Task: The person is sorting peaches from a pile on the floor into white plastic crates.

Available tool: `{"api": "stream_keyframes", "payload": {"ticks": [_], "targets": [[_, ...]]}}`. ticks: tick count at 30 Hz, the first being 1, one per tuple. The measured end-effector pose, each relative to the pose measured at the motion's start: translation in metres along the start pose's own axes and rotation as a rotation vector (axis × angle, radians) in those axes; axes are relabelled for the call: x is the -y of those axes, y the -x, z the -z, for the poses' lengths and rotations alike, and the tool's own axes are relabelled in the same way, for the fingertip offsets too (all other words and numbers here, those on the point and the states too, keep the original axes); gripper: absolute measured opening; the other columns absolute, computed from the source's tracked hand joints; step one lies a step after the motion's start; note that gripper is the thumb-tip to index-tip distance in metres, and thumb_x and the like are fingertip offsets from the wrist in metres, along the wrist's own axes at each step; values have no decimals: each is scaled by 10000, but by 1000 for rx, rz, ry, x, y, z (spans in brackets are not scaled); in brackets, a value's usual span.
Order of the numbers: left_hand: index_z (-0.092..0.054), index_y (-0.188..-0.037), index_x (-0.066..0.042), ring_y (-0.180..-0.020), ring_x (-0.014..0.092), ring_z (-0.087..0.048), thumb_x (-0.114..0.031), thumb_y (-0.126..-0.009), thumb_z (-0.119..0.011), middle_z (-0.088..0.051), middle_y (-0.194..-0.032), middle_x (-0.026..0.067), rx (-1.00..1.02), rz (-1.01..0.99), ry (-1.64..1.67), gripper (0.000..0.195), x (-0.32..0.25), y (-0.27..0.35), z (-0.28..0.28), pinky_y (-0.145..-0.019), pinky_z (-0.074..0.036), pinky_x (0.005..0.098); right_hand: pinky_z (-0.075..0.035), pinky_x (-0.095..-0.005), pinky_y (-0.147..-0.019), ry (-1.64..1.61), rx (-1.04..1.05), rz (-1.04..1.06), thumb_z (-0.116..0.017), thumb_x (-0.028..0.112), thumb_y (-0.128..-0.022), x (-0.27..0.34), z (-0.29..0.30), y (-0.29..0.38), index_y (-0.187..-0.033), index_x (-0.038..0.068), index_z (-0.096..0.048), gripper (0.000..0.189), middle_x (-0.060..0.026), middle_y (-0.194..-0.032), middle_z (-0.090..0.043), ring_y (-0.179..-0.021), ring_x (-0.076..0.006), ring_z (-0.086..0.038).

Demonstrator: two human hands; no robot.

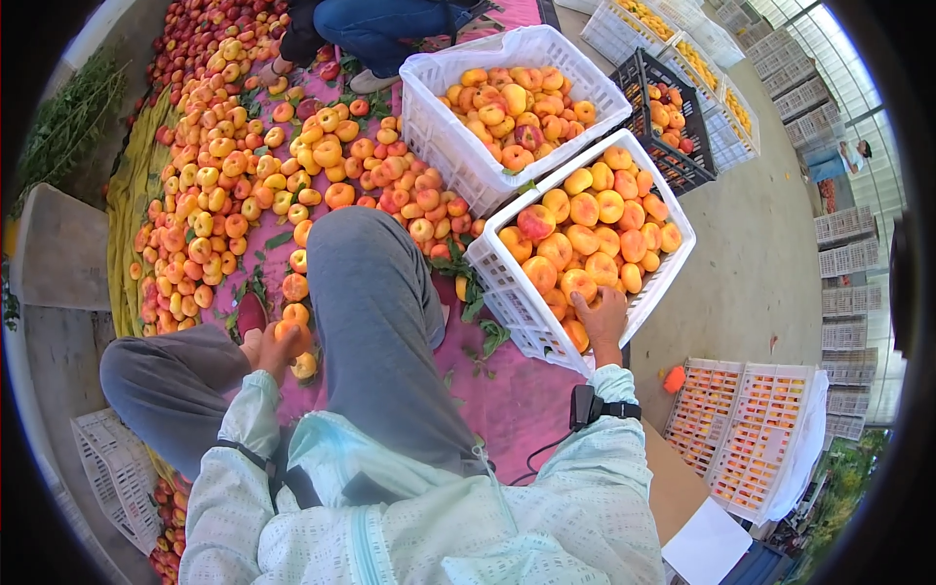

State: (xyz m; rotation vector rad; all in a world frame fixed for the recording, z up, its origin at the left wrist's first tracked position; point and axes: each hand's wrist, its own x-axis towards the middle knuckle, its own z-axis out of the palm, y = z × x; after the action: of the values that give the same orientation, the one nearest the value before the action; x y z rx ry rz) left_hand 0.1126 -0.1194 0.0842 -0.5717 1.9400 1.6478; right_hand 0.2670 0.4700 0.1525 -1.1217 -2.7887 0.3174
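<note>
Low between my knees, my left hand [276,355] has its fingers around an orange flat peach [294,335]. My right hand [604,320] reaches over the near side of a white plastic crate [512,311]. Its thumb and fingertips touch the fruit inside, close to an orange flat peach [578,284]; whether they grip one is hidden. Yellow-orange flat peaches [601,241] fill much of this crate. A large heap of loose flat peaches [208,212] covers the pink sheet [504,395] before me and to the left.
Behind the near crate stand a lined white crate [446,157] and a black crate [676,164], both holding fruit. A co-worker's hand [272,72] is at the heap's far side. Leafy twigs [482,322] lie beside my crate. More filled crates [738,431] stand at right.
</note>
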Motion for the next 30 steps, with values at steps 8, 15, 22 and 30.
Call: {"api": "stream_keyframes", "payload": {"ticks": [8, 15, 22, 30], "targets": [[-500, -1215, -62, -697, 162, -614, -295, -883, -680, -625, -988, 78, -13, -12, -31, 444, 0, 0, -1, -431, -419, 246, -449, -472, -913, 34, 173, 144, -756, 418, -749, -28, 10, 1, -1170, 12, -570, 614, -188, -1145, -556, -1107, -375, -530], [-513, -1208, -59, -684, 157, -610, -290, -886, -678, -628, -983, 79, 0, -14, -40, 430, 0, 1, 0, -425, -418, 248, -451, -477, -884, 289, 271, 44, -787, 398, -717, -10, 36, 2, -1136, 36, -574, 593, -183, -1144, -554, -1068, -351, -554], [-506, -1228, -54, -717, 163, -630, -288, -881, -685, -629, -994, 82, -11, 2, -76, 455, 2, 0, -3, -424, -420, 249, -438, -471, -901, 531, 352, 81, -805, 392, -697, -14, 53, 7, -1179, 66, -559, 632, -143, -1145, -580, -1065, -322, -552], [-514, -1183, -101, -639, 119, -571, -351, -881, -685, -613, -909, 32, -46, -15, -84, 428, 2, 1, -3, -430, -397, 242, -408, -477, -935, 239, 75, 412, -753, 197, -726, -25, 14, 18, -1170, 85, -522, 513, -126, -1244, -517, -1179, -330, -470]]}}
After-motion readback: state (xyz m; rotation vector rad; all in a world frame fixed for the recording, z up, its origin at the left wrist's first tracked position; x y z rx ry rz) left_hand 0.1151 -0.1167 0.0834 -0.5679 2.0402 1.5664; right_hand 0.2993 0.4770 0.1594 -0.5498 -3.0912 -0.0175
